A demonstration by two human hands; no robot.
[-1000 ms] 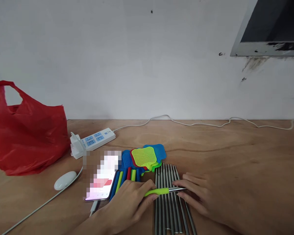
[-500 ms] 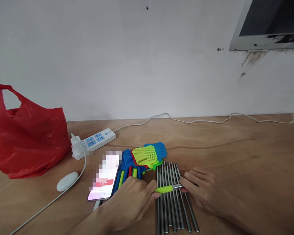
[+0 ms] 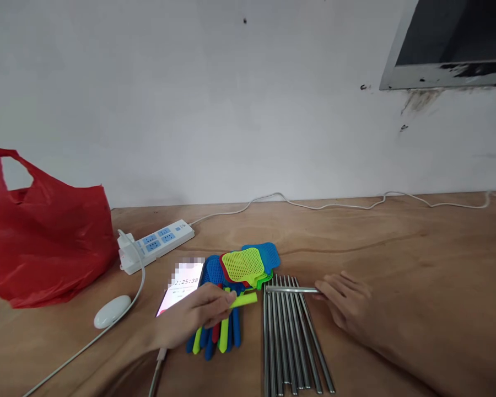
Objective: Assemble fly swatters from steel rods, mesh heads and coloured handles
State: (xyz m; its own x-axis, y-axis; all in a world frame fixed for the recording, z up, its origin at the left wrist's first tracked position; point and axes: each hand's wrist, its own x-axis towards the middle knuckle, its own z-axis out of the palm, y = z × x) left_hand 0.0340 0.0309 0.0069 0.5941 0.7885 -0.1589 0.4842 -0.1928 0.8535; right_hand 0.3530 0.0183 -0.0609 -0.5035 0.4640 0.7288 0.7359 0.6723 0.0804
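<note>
My left hand (image 3: 209, 306) is closed around a yellow-green plastic handle (image 3: 245, 299), whose end sticks out to the right. In my right hand (image 3: 347, 303) is a thin metal rod (image 3: 295, 289), held nearly level and pointing left. A gap separates the rod's tip from the handle. Beneath the rod lies a row of several similar metal rods (image 3: 291, 342). Several blue, red and green handles (image 3: 224, 336) lie below my left hand, partly hidden by it. Behind them are perforated fly swatter heads (image 3: 243, 266) in yellow-green, blue, red and green, overlapping in a pile.
A lit phone (image 3: 186, 278) lies left of the swatter heads, partly behind my left hand. Further left are a white power strip (image 3: 165, 241), a white oval device (image 3: 112, 312) and a red plastic bag (image 3: 49, 237). A white cable (image 3: 330, 205) runs along the wall.
The yellow-green handle and the metal rod, joined before, are now apart. My left hand has moved left and up with the handle. The phone's screen shows something different.
</note>
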